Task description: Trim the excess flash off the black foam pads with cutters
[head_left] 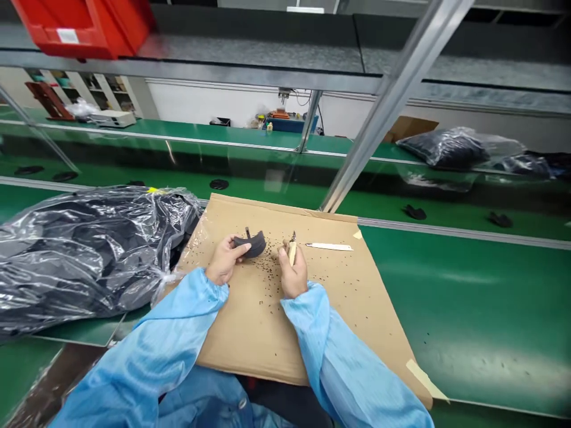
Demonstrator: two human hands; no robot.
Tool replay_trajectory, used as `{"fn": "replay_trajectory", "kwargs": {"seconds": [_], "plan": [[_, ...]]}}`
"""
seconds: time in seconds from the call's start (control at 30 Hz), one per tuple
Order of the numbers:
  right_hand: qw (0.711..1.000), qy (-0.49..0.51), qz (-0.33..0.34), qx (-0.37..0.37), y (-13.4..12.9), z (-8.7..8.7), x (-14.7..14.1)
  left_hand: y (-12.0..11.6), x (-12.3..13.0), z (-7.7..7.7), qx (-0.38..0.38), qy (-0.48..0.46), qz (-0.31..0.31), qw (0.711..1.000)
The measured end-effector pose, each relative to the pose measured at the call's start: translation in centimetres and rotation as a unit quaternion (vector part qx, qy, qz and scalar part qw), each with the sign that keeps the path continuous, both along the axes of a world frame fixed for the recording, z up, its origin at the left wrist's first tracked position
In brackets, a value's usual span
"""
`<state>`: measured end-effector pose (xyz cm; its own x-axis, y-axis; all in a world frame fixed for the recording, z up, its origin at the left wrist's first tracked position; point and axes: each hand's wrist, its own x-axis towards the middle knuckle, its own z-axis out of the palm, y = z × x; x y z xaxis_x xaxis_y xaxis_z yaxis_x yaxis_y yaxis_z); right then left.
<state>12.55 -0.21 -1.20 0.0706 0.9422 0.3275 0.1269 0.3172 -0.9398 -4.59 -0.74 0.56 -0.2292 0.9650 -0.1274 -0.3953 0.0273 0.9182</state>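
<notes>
My left hand (224, 259) is closed on a curved black plastic part (255, 244), thumb on its near face. A short dark stem stands up from the part's far side. Close by on the right, my right hand (293, 272) is wrapped round small nippers (292, 251) with pale yellow handles, their dark metal tip pointing away from me. Part and nippers are apart. Beneath both hands lies a brown cardboard sheet (250, 336), strewn with many tiny black scraps (269, 273). A white flat strip, perhaps a blade (330, 246), lies to the right of the nippers.
A large clear bag of black parts (89, 255) bulges at the left. The green bench (468, 297) extends to the right. A slanted metal post (392, 101) rises behind the cardboard. Overhead is a shelf with a red bin (89, 30). Dark pieces (414, 211) lie on green surface beyond.
</notes>
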Motion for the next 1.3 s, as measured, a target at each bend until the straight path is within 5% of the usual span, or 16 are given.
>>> {"fn": "replay_trajectory", "kwargs": {"seconds": [0.23,0.37,0.53,0.67,0.77,0.97,1.13,1.3], "plan": [[0.995,-0.087,0.037,0.024,-0.6,0.2,-0.1,0.0,-0.5,0.1,-0.002,-0.188,-0.038,0.981],[0.994,0.028,0.086,-0.053,-0.5,0.3,-0.3,0.1,-0.3,0.2,-0.012,-0.240,-0.031,0.970],[0.959,0.199,0.153,-0.134,-0.5,1.5,0.0,0.0,-0.4,0.3,-0.016,-0.219,-0.049,0.974],[0.948,0.215,0.188,-0.142,-0.3,1.9,0.2,-0.7,-0.5,0.6,-0.019,-0.185,-0.175,0.967],[0.942,0.231,0.189,-0.156,-0.1,1.9,0.3,-1.3,-0.4,0.7,-0.006,-0.162,-0.245,0.956],[0.939,0.263,0.146,-0.169,0.2,1.7,0.1,-1.3,-0.4,0.6,-0.003,-0.142,-0.242,0.960],[0.974,0.180,0.050,-0.131,0.2,0.9,-0.1,-1.8,0.4,0.1,0.001,-0.164,-0.301,0.939],[0.986,0.095,0.063,-0.123,-0.5,1.3,-0.5,-2.3,1.0,0.1,0.026,-0.167,-0.308,0.936]]}}
